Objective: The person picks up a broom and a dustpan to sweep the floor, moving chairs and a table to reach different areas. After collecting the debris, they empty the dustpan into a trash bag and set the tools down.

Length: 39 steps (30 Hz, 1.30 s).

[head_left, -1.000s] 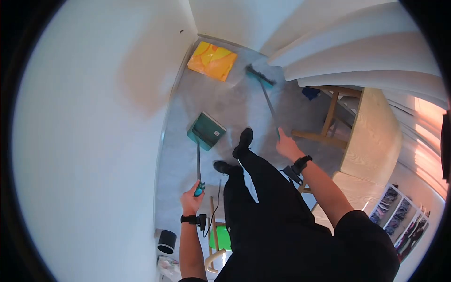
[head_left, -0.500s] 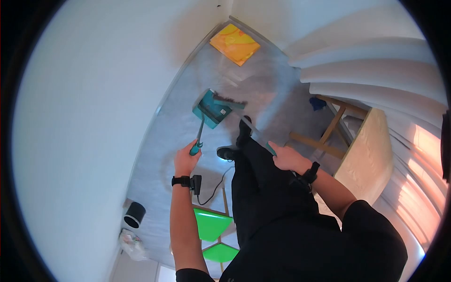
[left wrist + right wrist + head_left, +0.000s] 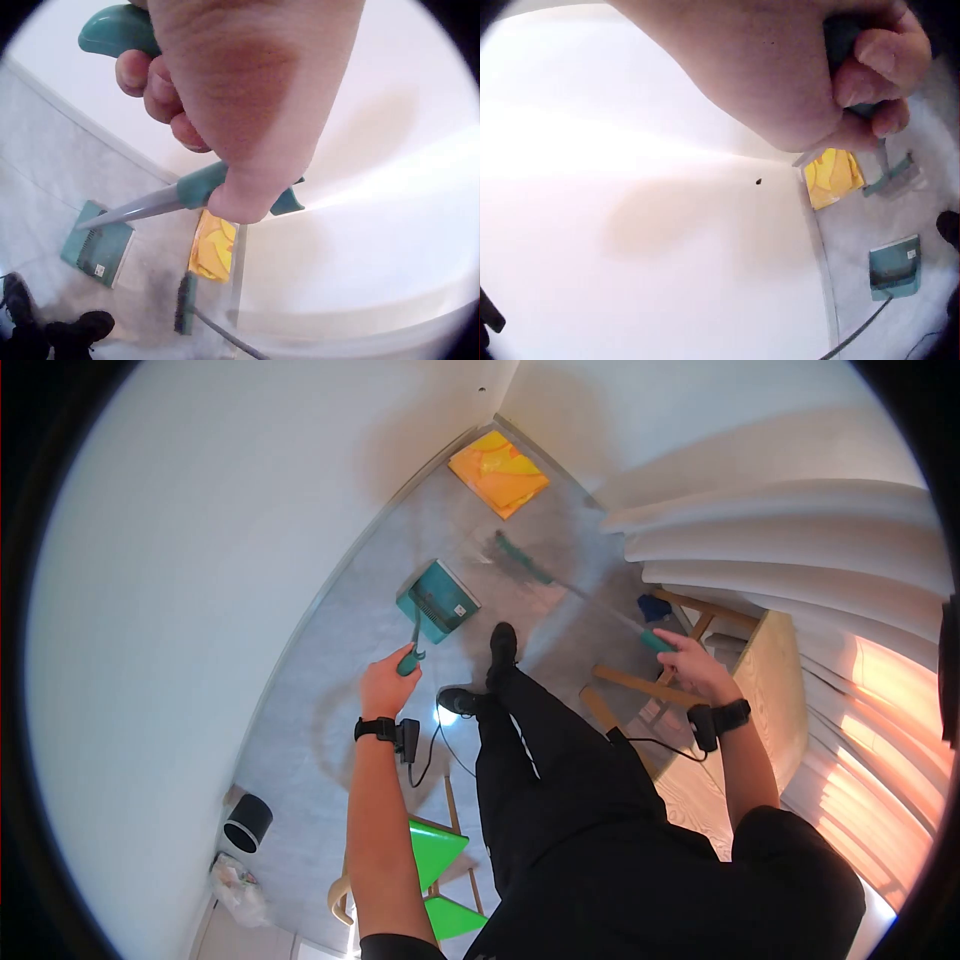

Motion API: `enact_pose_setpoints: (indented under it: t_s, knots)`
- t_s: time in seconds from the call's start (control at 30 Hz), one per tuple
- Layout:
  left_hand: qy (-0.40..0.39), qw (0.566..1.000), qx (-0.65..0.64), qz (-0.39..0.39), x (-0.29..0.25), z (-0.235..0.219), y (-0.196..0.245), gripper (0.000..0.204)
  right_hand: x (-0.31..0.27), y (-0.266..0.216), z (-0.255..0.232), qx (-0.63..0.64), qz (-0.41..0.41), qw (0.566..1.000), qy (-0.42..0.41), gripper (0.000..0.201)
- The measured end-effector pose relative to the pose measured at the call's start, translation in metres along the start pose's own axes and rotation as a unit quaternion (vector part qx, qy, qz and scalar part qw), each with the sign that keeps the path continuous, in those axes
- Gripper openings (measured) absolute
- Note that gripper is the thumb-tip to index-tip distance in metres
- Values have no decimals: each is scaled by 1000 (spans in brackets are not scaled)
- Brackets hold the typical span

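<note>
I could read no words or numbers; the small white label (image 3: 460,610) on the green dustpan (image 3: 437,600) was too tiny to make out.

the floor (image 3: 350,600) is grey, with a yellow packet (image 3: 500,473) lying near the corner. the green dustpan (image 3: 438,600) rests on it, pale lip towards the broom (image 3: 522,558), whose head is blurred, so contact with the floor is unclear. black shoes (image 3: 503,645) stand near the dustpan, and a black bin (image 3: 248,823) sits just beside a plastic bag (image 3: 240,890) along the wall.
</note>
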State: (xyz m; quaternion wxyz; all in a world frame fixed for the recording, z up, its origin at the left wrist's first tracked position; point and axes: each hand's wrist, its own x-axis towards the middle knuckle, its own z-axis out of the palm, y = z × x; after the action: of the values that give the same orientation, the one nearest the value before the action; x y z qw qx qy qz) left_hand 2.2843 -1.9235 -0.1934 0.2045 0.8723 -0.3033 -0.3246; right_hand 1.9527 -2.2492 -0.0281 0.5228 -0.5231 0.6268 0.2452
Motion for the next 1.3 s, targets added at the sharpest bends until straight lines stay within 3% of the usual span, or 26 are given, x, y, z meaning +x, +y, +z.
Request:
enact_pose_setpoints:
  t_s: [0.27,0.33,0.47,0.53,0.7,0.9,0.97,1.07,1.23,1.3]
  knots:
    - [-6,1000,5,-5,0,-3,-2,36,146,-23,17,73,-85,991,71,58]
    - [-9,1000,2,-14,-2,-3,-1,36,187,-33,23,-66,-105,988,91,55]
    - [-17,999,1,-33,-1,-5,-2,37,205,-54,50,-205,-70,966,139,56]
    - [-19,999,-1,-33,-1,-4,-3,37,204,-55,55,-223,-41,972,68,68]
    - [17,1000,-15,-6,-1,-3,-6,39,154,-31,70,-246,-38,967,55,67]
    - [-8,1000,1,-17,-1,-1,-9,36,111,22,89,-220,-44,974,30,70]
    - [25,1000,-13,5,-1,4,-14,39,98,43,99,-217,-45,975,24,69]
    - [18,1000,1,-5,-2,0,-9,38,86,78,113,-320,-110,940,41,67]
    - [5,1000,-1,-18,-3,-4,-6,38,20,44,127,-390,-93,914,-57,65]
    - [8,1000,-5,-16,-2,-3,-7,38,20,47,126,-386,-123,913,-52,64]
